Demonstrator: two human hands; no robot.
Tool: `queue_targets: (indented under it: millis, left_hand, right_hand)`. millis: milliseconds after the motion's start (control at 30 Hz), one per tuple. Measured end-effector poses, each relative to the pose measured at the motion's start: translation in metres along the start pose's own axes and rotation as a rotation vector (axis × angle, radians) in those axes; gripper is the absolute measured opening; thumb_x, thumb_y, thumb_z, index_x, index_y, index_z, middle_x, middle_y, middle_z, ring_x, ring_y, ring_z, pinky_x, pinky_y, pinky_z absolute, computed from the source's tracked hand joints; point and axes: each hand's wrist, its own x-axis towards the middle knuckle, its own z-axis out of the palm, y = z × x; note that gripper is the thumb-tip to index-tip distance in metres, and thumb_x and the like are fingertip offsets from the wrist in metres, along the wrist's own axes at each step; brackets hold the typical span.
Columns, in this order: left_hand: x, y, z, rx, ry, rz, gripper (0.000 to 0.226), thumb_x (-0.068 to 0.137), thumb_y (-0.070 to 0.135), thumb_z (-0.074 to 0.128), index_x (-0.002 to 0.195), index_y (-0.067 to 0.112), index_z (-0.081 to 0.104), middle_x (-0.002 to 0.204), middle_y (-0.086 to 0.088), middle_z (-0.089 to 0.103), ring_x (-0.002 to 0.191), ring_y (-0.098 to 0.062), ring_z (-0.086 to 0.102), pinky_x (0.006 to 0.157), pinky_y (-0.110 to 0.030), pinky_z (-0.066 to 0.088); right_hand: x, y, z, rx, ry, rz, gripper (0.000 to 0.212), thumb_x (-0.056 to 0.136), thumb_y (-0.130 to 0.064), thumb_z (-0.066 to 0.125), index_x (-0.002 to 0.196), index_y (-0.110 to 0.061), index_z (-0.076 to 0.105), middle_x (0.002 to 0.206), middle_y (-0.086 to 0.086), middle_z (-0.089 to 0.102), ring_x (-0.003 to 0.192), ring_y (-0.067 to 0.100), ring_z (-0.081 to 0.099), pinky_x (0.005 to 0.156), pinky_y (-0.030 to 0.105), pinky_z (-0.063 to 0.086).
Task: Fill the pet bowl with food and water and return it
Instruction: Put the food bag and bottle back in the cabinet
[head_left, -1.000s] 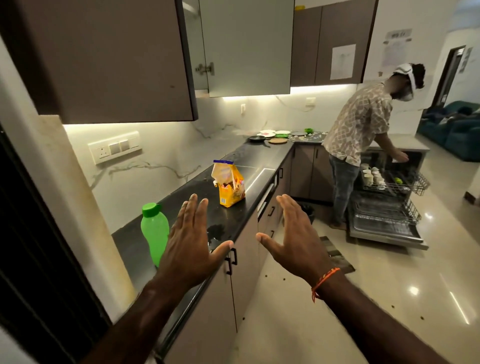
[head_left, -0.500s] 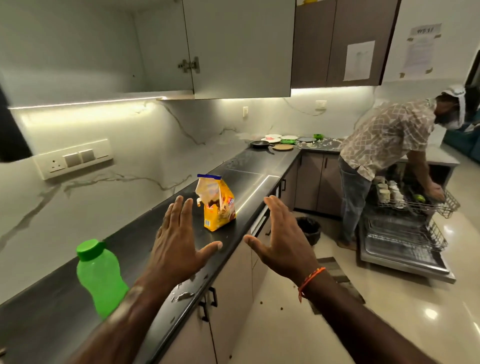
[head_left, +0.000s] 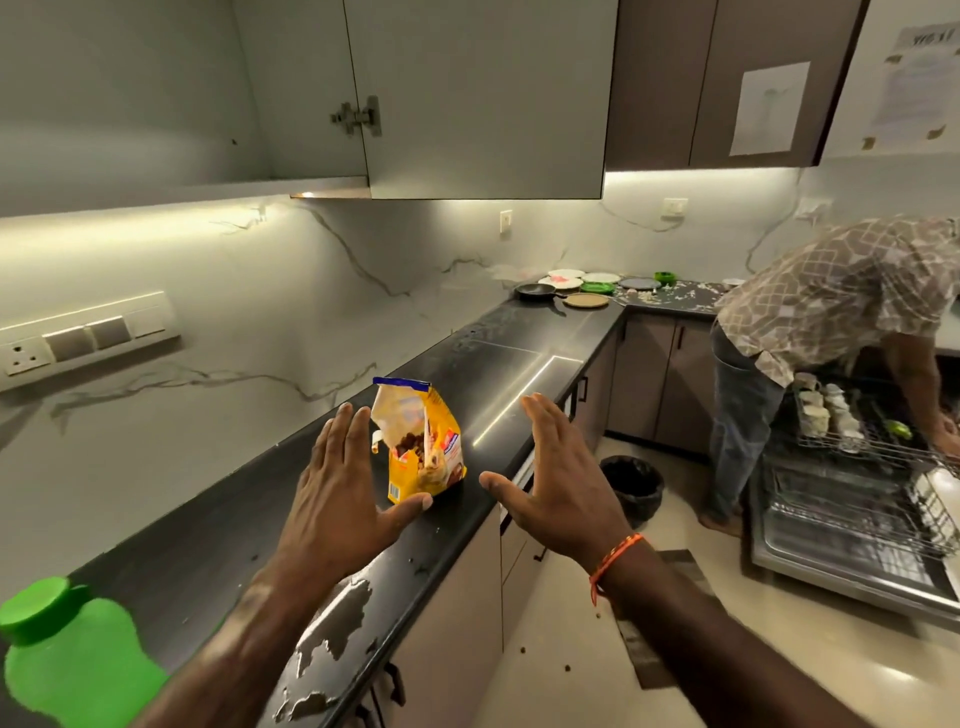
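Observation:
A yellow opened pet food bag (head_left: 423, 447) stands upright on the black counter (head_left: 208, 530). My left hand (head_left: 343, 493) is raised just left of the bag with straight, spread fingers and holds nothing. My right hand (head_left: 558, 483), wearing an orange wrist thread, hovers to the bag's right over the counter edge, fingers straight and empty. A green water bottle (head_left: 67, 660) with a green cap stands at the near left of the counter. No pet bowl is in view.
Spilled water (head_left: 332, 649) lies on the counter's near edge. A person (head_left: 810, 332) bends over an open dishwasher (head_left: 852, 509) at right. A black bin (head_left: 631, 483) sits on the floor. Plates and a pan (head_left: 571, 288) fill the far corner. An open cabinet door (head_left: 483, 98) hangs overhead.
The view has moved forward along the counter, so the food bag is now between my two hands and the green bottle has slid to the lower left. Both hands stay spread and empty.

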Motion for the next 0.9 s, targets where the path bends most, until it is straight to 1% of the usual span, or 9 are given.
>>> queue_targets:
  millis: [200, 367, 533, 600, 633, 700, 767, 833, 900]
  left_hand:
    - [0.069, -0.036, 0.046, -0.005, -0.032, -0.030, 0.131, 0.073, 0.081, 0.067, 0.166, 0.021, -0.002, 0.175, 0.000, -0.007, 0.161, -0.022, -0.004, 0.127, -0.048, 0.016]
    - [0.124, -0.060, 0.079, -0.022, -0.120, -0.083, 0.141, 0.062, 0.094, 0.058, 0.166, 0.023, -0.007, 0.174, 0.002, -0.012, 0.161, -0.022, -0.007, 0.126, -0.051, 0.017]
    - [0.164, -0.092, 0.112, -0.031, -0.201, -0.109, 0.149, 0.052, 0.101, 0.051, 0.164, 0.026, -0.012, 0.173, 0.004, -0.017, 0.160, -0.021, -0.011, 0.127, -0.049, 0.014]
    - [0.174, -0.104, 0.126, -0.030, -0.240, -0.144, 0.153, 0.051, 0.099, 0.057, 0.164, 0.025, -0.014, 0.173, 0.002, -0.018, 0.160, -0.023, -0.011, 0.127, -0.049, 0.014]
    - [0.177, -0.111, 0.136, -0.039, -0.262, -0.170, 0.155, 0.051, 0.096, 0.062, 0.164, 0.024, -0.015, 0.173, 0.000, -0.018, 0.160, -0.024, -0.011, 0.127, -0.049, 0.014]
    - [0.181, -0.122, 0.157, -0.068, -0.312, -0.215, 0.159, 0.052, 0.089, 0.072, 0.163, 0.020, -0.018, 0.173, -0.003, -0.019, 0.160, -0.025, -0.016, 0.130, -0.046, 0.011]
    - [0.182, -0.131, 0.178, -0.116, -0.379, -0.257, 0.163, 0.053, 0.080, 0.081, 0.161, 0.017, -0.024, 0.172, -0.004, -0.022, 0.158, -0.022, -0.020, 0.131, -0.041, 0.008]
    - [0.181, -0.139, 0.198, -0.206, -0.444, -0.321, 0.166, 0.054, 0.071, 0.088, 0.158, 0.018, -0.029, 0.172, -0.002, -0.022, 0.160, -0.022, -0.014, 0.130, -0.037, 0.012]
    - [0.182, -0.145, 0.215, -0.318, -0.477, -0.372, 0.169, 0.053, 0.063, 0.093, 0.157, 0.019, -0.032, 0.173, -0.003, -0.012, 0.160, -0.023, 0.005, 0.127, -0.032, 0.021]
  right_hand:
    - [0.065, 0.034, 0.051, 0.041, -0.032, 0.001, 0.098, 0.088, -0.066, 0.063, 0.162, -0.026, 0.012, 0.171, -0.001, 0.015, 0.156, 0.015, 0.016, 0.118, 0.029, 0.021]
    - [0.119, 0.059, 0.095, 0.038, -0.069, 0.002, 0.102, 0.087, -0.065, 0.068, 0.162, -0.025, 0.012, 0.170, -0.001, 0.015, 0.156, 0.013, 0.016, 0.116, 0.023, 0.016]
    - [0.166, 0.084, 0.144, 0.092, -0.179, 0.014, 0.112, 0.079, -0.070, 0.071, 0.161, -0.032, 0.004, 0.171, -0.006, 0.010, 0.152, 0.003, 0.010, 0.115, 0.022, 0.015]
    - [0.179, 0.093, 0.163, 0.111, -0.264, 0.032, 0.120, 0.074, -0.073, 0.074, 0.160, -0.036, -0.001, 0.171, -0.009, 0.005, 0.149, 0.000, 0.006, 0.115, 0.025, 0.014]
    - [0.187, 0.097, 0.174, 0.126, -0.317, 0.041, 0.124, 0.071, -0.073, 0.077, 0.159, -0.037, -0.003, 0.171, -0.010, 0.004, 0.150, 0.001, 0.006, 0.114, 0.026, 0.015]
    - [0.202, 0.105, 0.195, 0.148, -0.427, 0.062, 0.131, 0.066, -0.072, 0.081, 0.158, -0.038, -0.006, 0.171, -0.011, 0.003, 0.156, 0.011, 0.011, 0.117, 0.031, 0.020]
    - [0.216, 0.114, 0.217, 0.166, -0.522, 0.107, 0.136, 0.062, -0.068, 0.085, 0.157, -0.040, -0.008, 0.171, -0.011, 0.003, 0.156, 0.017, 0.017, 0.120, 0.040, 0.027]
    - [0.230, 0.123, 0.239, 0.199, -0.607, 0.156, 0.141, 0.059, -0.064, 0.089, 0.158, -0.040, -0.009, 0.171, -0.009, 0.004, 0.156, 0.020, 0.020, 0.121, 0.044, 0.028]
    - [0.243, 0.132, 0.259, 0.242, -0.670, 0.221, 0.146, 0.056, -0.061, 0.092, 0.160, -0.036, -0.008, 0.172, -0.005, 0.005, 0.156, 0.022, 0.021, 0.122, 0.047, 0.027]
